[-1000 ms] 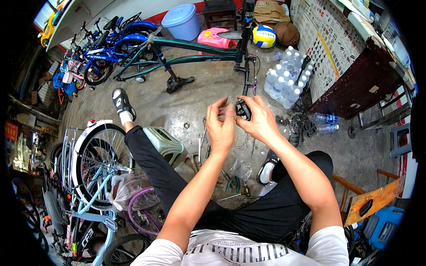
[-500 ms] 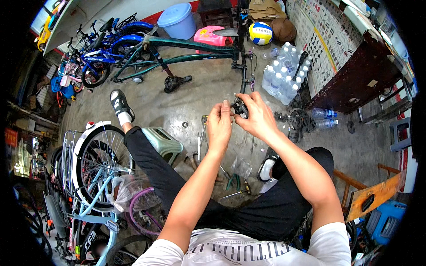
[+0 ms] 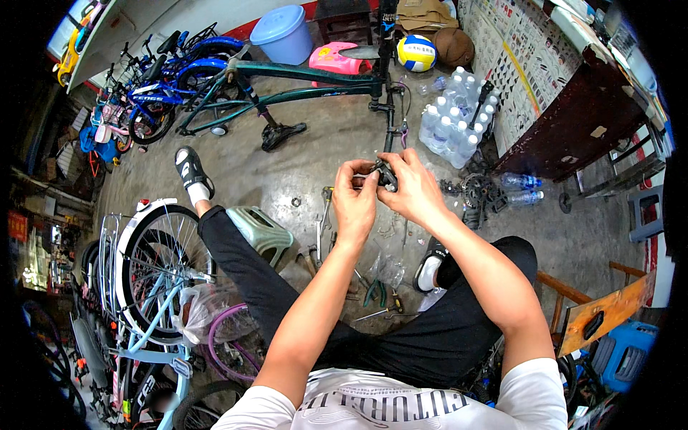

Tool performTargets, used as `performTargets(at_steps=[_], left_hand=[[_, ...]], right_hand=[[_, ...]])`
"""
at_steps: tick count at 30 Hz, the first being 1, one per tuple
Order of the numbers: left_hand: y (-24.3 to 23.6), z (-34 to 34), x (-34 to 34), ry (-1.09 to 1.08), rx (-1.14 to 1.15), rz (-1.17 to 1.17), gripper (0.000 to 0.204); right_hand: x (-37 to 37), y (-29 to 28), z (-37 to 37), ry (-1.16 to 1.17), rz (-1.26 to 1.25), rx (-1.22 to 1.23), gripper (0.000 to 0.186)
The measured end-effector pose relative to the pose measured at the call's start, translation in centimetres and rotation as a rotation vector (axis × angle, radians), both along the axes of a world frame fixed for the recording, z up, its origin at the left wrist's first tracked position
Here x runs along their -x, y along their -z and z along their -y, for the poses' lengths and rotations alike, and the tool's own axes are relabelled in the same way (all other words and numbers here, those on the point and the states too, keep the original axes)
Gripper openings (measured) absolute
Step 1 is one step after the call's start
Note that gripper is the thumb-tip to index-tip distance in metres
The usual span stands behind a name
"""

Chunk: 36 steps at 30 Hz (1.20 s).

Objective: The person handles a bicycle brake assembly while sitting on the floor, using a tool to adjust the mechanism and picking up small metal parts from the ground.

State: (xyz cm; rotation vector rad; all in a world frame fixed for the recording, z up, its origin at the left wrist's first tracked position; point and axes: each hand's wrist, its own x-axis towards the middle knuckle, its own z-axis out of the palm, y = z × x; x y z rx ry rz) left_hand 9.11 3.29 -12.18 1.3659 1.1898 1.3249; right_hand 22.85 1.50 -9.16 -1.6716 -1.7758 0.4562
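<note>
Two-handed grasp on one dark part (image 3: 388,177): clutched by the fingers of the right hand (image 3: 418,192), pinched at the left edge by those of the left hand (image 3: 355,204). Best, probably, to brace with the right fingers and leave fine adjustment to the left, with light pressure. Wiser, too, to tilt for a clear view before forcing anything. Too small and dark to tell: the exact kind of part. Hidden: the right side, under the right fingers, and any small piece behind the left thumb. Just below the fingers, on the floor (image 3: 304,161), scattered bits (image 3: 388,231) too tiny to name. Below left, a wrench (image 3: 319,231), unclear at the lower end; straight below, pliers (image 3: 370,292). Well beyond the fingers, a green frame (image 3: 308,69), cut off at the front upright by the edge of view.
</note>
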Motion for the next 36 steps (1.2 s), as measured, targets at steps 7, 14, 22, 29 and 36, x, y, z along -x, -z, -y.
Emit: performTargets(at_steps=[7, 14, 22, 29, 36], left_hand=[[0.9, -0.9, 0.8, 0.056, 0.114, 0.004, 0.018], [0.3, -0.7, 0.6, -0.006, 0.241, -0.015, 0.024], [-0.4, 0.1, -0.6, 0.016, 0.201, 0.146, 0.018], [0.0, 0.3, -1.3, 0.026, 0.034, -0.01, 0.032], [2.5, -1.0, -0.1, 0.107, 0.11, -0.091, 0.034]], right_hand=[[-0.2, 0.1, 0.0, -0.008, 0.01, 0.033, 0.058], [-0.4, 0.1, 0.0, -0.005, 0.008, 0.056, 0.058], [-0.9, 0.2, 0.3, 0.015, 0.017, 0.067, 0.059], [-1.5, 0.1, 0.5, 0.025, -0.001, 0.095, 0.062], [-1.4, 0.2, 0.5, -0.01, 0.017, 0.06, 0.064]])
